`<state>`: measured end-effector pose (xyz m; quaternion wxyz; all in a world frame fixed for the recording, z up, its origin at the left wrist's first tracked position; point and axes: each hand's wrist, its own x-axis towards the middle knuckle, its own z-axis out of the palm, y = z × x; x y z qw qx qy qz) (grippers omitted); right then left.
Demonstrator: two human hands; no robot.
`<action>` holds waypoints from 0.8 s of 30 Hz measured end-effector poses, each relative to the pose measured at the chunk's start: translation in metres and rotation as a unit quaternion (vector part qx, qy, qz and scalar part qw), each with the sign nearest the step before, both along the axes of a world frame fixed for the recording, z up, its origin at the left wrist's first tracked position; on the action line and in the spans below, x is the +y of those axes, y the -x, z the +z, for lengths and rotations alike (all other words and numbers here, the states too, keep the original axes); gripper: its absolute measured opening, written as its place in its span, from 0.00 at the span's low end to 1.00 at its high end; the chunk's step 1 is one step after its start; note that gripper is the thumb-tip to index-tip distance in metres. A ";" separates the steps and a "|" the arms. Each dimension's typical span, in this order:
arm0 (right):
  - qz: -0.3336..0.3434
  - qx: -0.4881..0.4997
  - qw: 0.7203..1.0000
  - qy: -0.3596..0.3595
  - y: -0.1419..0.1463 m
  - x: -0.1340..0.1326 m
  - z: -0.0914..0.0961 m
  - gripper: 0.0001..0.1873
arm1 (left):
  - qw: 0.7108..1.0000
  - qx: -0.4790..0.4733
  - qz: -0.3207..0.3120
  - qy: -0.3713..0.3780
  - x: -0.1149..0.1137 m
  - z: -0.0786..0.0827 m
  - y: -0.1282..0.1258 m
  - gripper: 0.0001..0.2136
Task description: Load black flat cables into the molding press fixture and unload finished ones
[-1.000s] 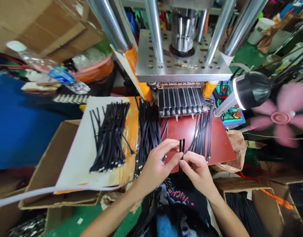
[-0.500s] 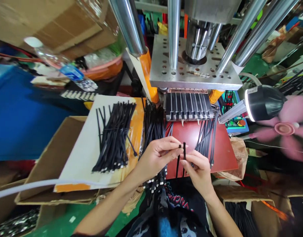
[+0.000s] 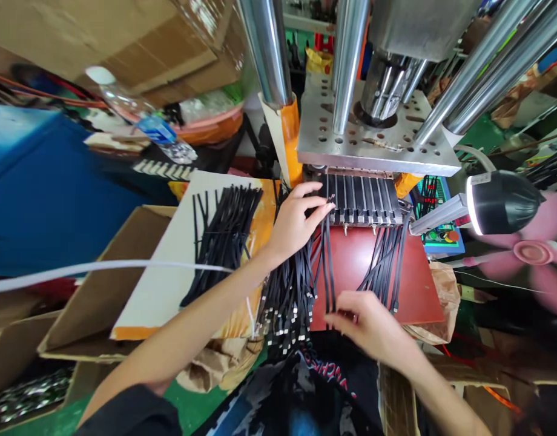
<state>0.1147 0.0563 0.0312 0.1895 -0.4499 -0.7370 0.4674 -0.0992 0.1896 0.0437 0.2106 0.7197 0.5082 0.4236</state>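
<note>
Lengthwise, the pair of flat black cables runs near to far over the red counter, leaning only slightly, with the far ends at the left end of the slotted fixture beneath the steel plate. That line roughly matches the run of the slots, so the relation that counts is how squarely the far ends sit against the fixture. The left hand is the nearer one there: it comes in from the left, thumb and forefinger brought close together at the far ends, though whether they pinch or merely press cannot be told. The right hand lies on the near side, right of the pair, its curled fingers pointing left and reaching the near stretch; blur hides whether they grip it. To the left, just beside the pair, spreads a heap of loose cables; to the right, across bare counter, lies a smaller bundle, well apart from the left hand.
</note>
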 end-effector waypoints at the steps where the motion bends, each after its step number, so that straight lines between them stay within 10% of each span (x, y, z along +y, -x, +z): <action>1: 0.011 0.004 1.000 0.008 -0.005 0.020 0.008 0.22 | 1.000 0.016 0.008 -0.009 0.018 -0.007 -0.001 0.10; 6: -0.028 0.054 0.997 -0.050 -0.008 0.141 0.033 0.25 | 0.998 0.020 0.064 -0.021 0.079 -0.040 -0.009 0.07; 10: -0.026 0.082 0.994 -0.061 0.012 0.197 0.028 0.26 | 0.993 0.014 0.070 -0.095 0.065 -0.049 0.003 0.16; 16: -0.039 0.036 0.991 -0.125 0.031 0.226 0.008 0.26 | 0.938 0.211 -0.139 -0.237 0.018 -0.051 0.035 0.15; 24: -0.077 0.053 0.984 -0.150 0.028 0.229 -0.003 0.18 | 0.904 0.345 -0.150 -0.204 0.015 -0.042 0.034 0.17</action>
